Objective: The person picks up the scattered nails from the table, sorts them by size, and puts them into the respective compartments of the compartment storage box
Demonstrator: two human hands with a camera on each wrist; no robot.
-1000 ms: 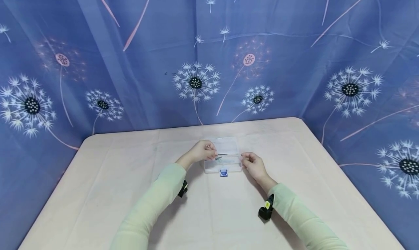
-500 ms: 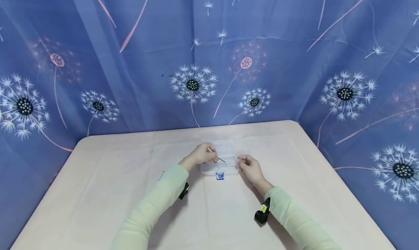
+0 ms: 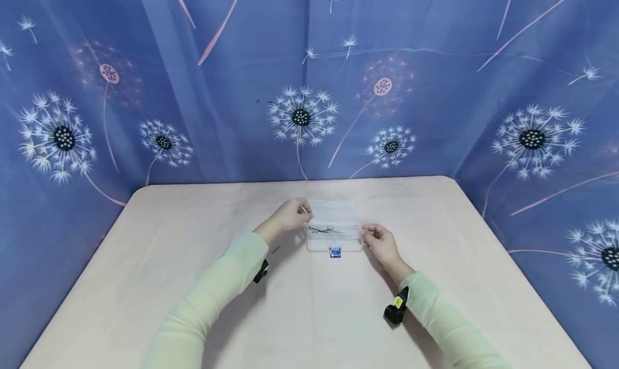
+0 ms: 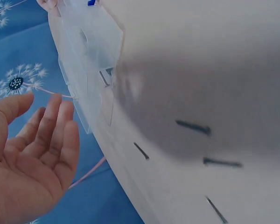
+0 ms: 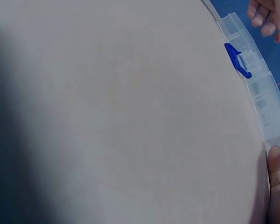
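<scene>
A clear plastic box [image 3: 335, 244] stands with its lid [image 3: 333, 212] laid back behind it and a blue latch [image 3: 335, 252] at its front. Several thin dark screws [image 3: 326, 230] lie inside. My left hand [image 3: 292, 214] is at the box's left end; in the left wrist view this hand [image 4: 37, 154] has bent, relaxed fingers, thumb apart and nothing between them. At the box's right end, my right hand [image 3: 382, 244] grips the edge; in the right wrist view its thumb [image 5: 276, 161] lies against the clear end wall.
Loose screws lie on the pale table in the left wrist view, among them one dark screw [image 4: 193, 127] and another below it [image 4: 222, 162]. In the head view a screw [image 3: 275, 249] shows beside my left forearm. A blue dandelion-patterned curtain [image 3: 232, 116] stands behind the table.
My left hand has moved left from above the box. The thin dark piece it pinched is let go, and screws now show in the box. My right hand stays at the right end.
</scene>
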